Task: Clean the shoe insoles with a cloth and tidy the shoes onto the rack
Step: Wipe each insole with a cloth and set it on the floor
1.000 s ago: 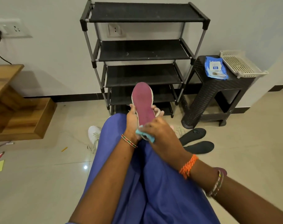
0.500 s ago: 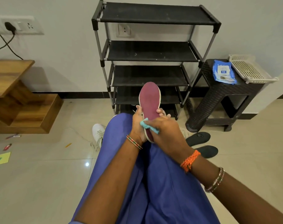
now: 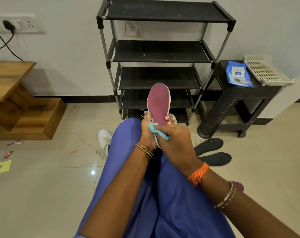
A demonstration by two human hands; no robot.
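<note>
From the head camera I see my left hand (image 3: 148, 133) gripping the heel end of a maroon foam insole with a white edge (image 3: 158, 103), fingers curled round it from behind so that fingertips (image 3: 169, 118) show on its right side. The insole stands nearly upright above my knee, toe end up, in front of the lower shelves of the black 4-tier shoe rack with grey metal posts (image 3: 163, 54). My right hand (image 3: 175, 143) pinches a small turquoise cloth (image 3: 157, 130) and presses it against the lower part of the insole, just beside the left hand. Both hands hover over my lap, which is covered in blue-purple fabric (image 3: 163, 194).

On the beige tiled floor (image 3: 43, 194), a white lace-up sneaker (image 3: 104, 139) lies left of my knee, partly hidden by it. 2 flat black insoles (image 3: 212, 152) lie side by side on the floor to the right, near the foot of a dark woven-pattern plastic stool (image 3: 231, 107). On the stool rest a blue wipes packet (image 3: 238, 74) and a cream perforated plastic tray (image 3: 265, 71), touching each other. A wooden stepped unit (image 3: 17, 103) stands at the left against the wall.
</note>
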